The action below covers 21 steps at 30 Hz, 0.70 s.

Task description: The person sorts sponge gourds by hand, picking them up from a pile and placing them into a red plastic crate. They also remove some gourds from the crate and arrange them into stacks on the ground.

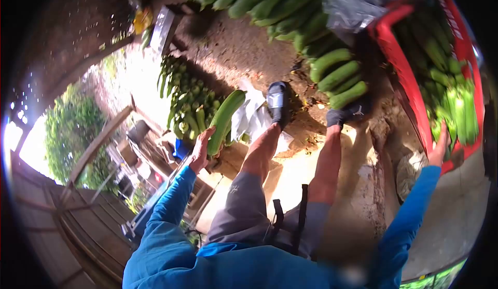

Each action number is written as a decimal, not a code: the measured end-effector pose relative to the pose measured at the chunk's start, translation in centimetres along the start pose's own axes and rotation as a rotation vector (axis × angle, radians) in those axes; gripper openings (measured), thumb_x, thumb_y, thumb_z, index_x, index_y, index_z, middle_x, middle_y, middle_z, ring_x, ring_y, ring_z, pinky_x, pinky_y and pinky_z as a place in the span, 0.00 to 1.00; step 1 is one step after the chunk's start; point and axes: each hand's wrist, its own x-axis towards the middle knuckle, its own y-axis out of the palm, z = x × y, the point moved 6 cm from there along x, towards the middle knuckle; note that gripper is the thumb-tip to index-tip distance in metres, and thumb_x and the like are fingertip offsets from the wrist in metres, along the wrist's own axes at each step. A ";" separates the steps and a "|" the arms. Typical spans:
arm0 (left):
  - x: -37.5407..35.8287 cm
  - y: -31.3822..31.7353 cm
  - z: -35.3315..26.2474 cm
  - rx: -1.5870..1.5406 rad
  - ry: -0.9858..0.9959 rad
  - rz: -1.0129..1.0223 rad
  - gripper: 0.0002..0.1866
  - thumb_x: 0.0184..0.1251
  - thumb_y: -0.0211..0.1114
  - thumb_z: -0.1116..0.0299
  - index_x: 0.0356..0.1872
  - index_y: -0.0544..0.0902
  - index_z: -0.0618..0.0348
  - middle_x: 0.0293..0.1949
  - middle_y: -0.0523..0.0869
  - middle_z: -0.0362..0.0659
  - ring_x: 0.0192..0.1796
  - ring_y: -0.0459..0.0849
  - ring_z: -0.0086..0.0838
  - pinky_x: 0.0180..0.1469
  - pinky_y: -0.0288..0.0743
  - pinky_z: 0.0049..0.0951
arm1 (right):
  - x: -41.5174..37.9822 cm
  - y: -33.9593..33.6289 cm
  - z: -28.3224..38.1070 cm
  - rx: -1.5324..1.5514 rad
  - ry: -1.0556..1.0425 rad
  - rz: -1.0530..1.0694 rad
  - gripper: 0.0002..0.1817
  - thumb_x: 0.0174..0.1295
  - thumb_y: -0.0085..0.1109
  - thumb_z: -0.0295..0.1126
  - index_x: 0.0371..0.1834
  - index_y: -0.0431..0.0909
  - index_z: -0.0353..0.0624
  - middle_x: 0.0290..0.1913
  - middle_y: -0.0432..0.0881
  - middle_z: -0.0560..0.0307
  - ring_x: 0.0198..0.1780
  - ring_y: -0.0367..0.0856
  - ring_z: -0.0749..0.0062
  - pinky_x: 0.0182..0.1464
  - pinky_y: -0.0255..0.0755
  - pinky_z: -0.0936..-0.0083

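My left hand (199,151) is closed on the lower part of a long green gourd (226,117), which tilts up and to the right. Just behind that gourd lies a pile of smaller-looking green gourds (189,99). Off to the right, my right hand (440,146) reaches over the near edge of a red crate (388,45). Its visible fingers are stretched out against the light green gourds (459,112) inside; some fingertips are hidden among them.
A long row of large green gourds (280,3) curves across the ground ahead, ending by my right foot (345,113). Clear plastic sheeting (358,1) lies beside the crate. White crumpled material (250,111) is next to my left foot (277,99). Wooden posts (98,143) stand at left.
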 end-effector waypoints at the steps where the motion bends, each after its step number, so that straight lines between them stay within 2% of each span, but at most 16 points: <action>1: 0.3 -2.5 3.1 -0.124 -0.061 -0.068 0.27 0.65 0.60 0.41 0.46 0.78 0.57 0.24 0.80 0.43 0.21 0.79 0.29 0.19 0.71 0.28 | 0.1 0.1 0.6 0.013 0.031 -0.033 0.37 0.61 0.54 0.62 0.70 0.69 0.56 0.76 0.57 0.64 0.77 0.51 0.67 0.75 0.39 0.47; 3: 0.9 -7.2 9.7 -0.354 -0.102 -0.165 0.27 0.63 0.59 0.38 0.42 0.78 0.55 0.24 0.79 0.42 0.20 0.78 0.29 0.17 0.69 0.30 | -0.6 0.7 2.1 -0.166 -0.064 0.114 0.33 0.68 0.48 0.52 0.76 0.60 0.60 0.78 0.46 0.55 0.78 0.46 0.59 0.73 0.41 0.42; 5: -0.1 -10.2 14.0 -0.448 -0.169 -0.236 0.26 0.62 0.57 0.36 0.38 0.81 0.50 0.25 0.80 0.37 0.20 0.76 0.25 0.16 0.62 0.27 | -0.2 1.4 2.8 -0.035 0.164 0.037 0.34 0.67 0.50 0.47 0.76 0.58 0.52 0.77 0.51 0.53 0.79 0.46 0.66 0.76 0.41 0.53; 6: -0.1 -12.2 17.2 -0.511 -0.235 -0.354 0.23 0.57 0.60 0.35 0.33 0.80 0.44 0.25 0.79 0.35 0.22 0.75 0.27 0.20 0.62 0.28 | 1.9 -0.2 1.2 -0.270 -0.035 0.185 0.35 0.65 0.54 0.43 0.76 0.58 0.48 0.77 0.52 0.52 0.78 0.47 0.67 0.77 0.41 0.59; 8: -0.6 -14.0 19.4 -0.639 -0.290 -0.439 0.22 0.55 0.61 0.35 0.31 0.79 0.42 0.25 0.78 0.35 0.24 0.76 0.27 0.22 0.62 0.28 | 5.9 -2.3 -2.4 -0.511 -0.261 0.358 0.37 0.64 0.57 0.40 0.75 0.58 0.44 0.77 0.54 0.51 0.78 0.49 0.69 0.78 0.41 0.66; 10: 0.1 -16.1 22.7 -0.771 -0.368 -0.522 0.20 0.50 0.64 0.35 0.28 0.77 0.38 0.25 0.78 0.33 0.30 0.78 0.27 0.28 0.63 0.28 | 8.6 -3.9 -5.2 0.021 0.161 0.295 0.37 0.61 0.62 0.39 0.73 0.61 0.42 0.71 0.63 0.53 0.72 0.59 0.69 0.73 0.53 0.67; 11: 0.8 -16.7 23.1 -0.818 -0.363 -0.588 0.20 0.49 0.64 0.36 0.28 0.77 0.38 0.25 0.78 0.33 0.29 0.78 0.28 0.27 0.64 0.30 | 9.1 -3.7 -5.6 0.286 0.373 0.248 0.37 0.60 0.64 0.38 0.72 0.63 0.41 0.68 0.68 0.55 0.69 0.65 0.69 0.70 0.59 0.68; 12: 2.2 -17.5 24.1 -0.875 -0.367 -0.636 0.19 0.49 0.65 0.36 0.28 0.77 0.38 0.25 0.78 0.33 0.29 0.78 0.28 0.27 0.64 0.30 | 7.5 -2.8 -3.6 0.271 0.360 0.264 0.37 0.60 0.64 0.38 0.72 0.63 0.41 0.68 0.68 0.55 0.69 0.65 0.69 0.70 0.59 0.68; 13: 3.7 -18.5 25.7 -0.927 -0.376 -0.686 0.19 0.48 0.65 0.37 0.28 0.77 0.38 0.25 0.78 0.33 0.29 0.78 0.28 0.28 0.65 0.31 | 4.2 -1.7 1.0 -0.442 -0.103 0.357 0.37 0.58 0.62 0.33 0.72 0.61 0.41 0.68 0.68 0.52 0.67 0.66 0.67 0.70 0.60 0.67; 14: 5.4 -19.1 27.0 -0.909 -0.441 -0.697 0.26 0.47 0.64 0.31 0.36 0.76 0.38 0.28 0.77 0.35 0.29 0.78 0.28 0.24 0.62 0.28 | 3.1 -1.0 2.3 -0.809 -0.334 0.422 0.37 0.57 0.61 0.30 0.73 0.60 0.40 0.67 0.67 0.51 0.66 0.67 0.66 0.70 0.60 0.67; 15: 7.4 -19.6 27.6 -0.993 -0.438 -0.767 0.25 0.48 0.63 0.31 0.36 0.77 0.38 0.27 0.77 0.34 0.28 0.78 0.27 0.24 0.65 0.29 | 2.0 -0.5 3.4 -1.156 -0.603 0.413 0.38 0.56 0.60 0.27 0.73 0.59 0.40 0.67 0.67 0.50 0.66 0.68 0.65 0.70 0.60 0.67; 17: 11.9 -20.4 29.9 -1.139 -0.431 -0.701 0.26 0.49 0.62 0.32 0.35 0.77 0.41 0.25 0.76 0.35 0.27 0.78 0.28 0.26 0.70 0.31 | 6.0 -3.3 -0.6 -0.754 -0.398 0.536 0.38 0.54 0.55 0.25 0.72 0.58 0.40 0.67 0.66 0.47 0.66 0.67 0.62 0.69 0.61 0.66; 18: 12.8 -20.0 28.5 -1.135 -0.430 -0.736 0.25 0.49 0.62 0.32 0.34 0.77 0.42 0.25 0.76 0.36 0.26 0.77 0.28 0.25 0.71 0.31 | 8.5 -4.7 -1.2 -0.962 -0.674 0.524 0.40 0.51 0.58 0.24 0.72 0.58 0.40 0.63 0.69 0.46 0.64 0.68 0.59 0.68 0.62 0.67; 19: 13.6 -20.0 28.8 -1.124 -0.437 -0.774 0.25 0.50 0.62 0.33 0.34 0.76 0.43 0.24 0.76 0.37 0.25 0.77 0.29 0.25 0.72 0.32 | 7.4 -3.6 0.0 -0.981 -0.673 0.533 0.40 0.51 0.58 0.24 0.72 0.58 0.40 0.63 0.69 0.46 0.64 0.68 0.59 0.68 0.62 0.67; 21: 14.3 -19.6 28.6 -1.080 -0.417 -0.763 0.24 0.51 0.63 0.35 0.34 0.75 0.43 0.24 0.75 0.38 0.24 0.77 0.31 0.23 0.72 0.33 | 3.3 -2.2 4.0 -0.883 -1.016 0.501 0.40 0.49 0.60 0.23 0.70 0.59 0.42 0.58 0.72 0.50 0.59 0.72 0.60 0.62 0.68 0.68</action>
